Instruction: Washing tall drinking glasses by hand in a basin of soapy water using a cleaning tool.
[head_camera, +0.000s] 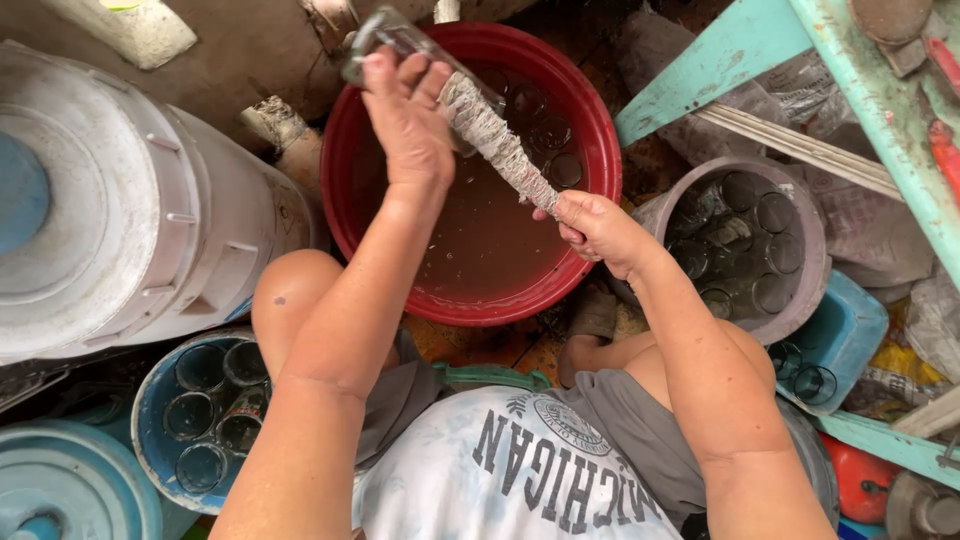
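My left hand (408, 118) grips a clear glass jar (385, 35), tilted over a red basin (600, 140) of brownish water. My right hand (592, 226) holds the lower end of a grey-white bundle of cloth or fibre (495, 145), whose upper end goes into the jar's mouth. Several more glass jars lie under the water at the basin's far side. Both hands are above the basin, the left one higher and further away.
A large white drum (130, 200) lies at the left. A blue bucket (150, 420) with several jars stands at the lower left, and a grey tub (812, 290) of jars at the right. A turquoise wooden frame (880, 110) crosses the upper right.
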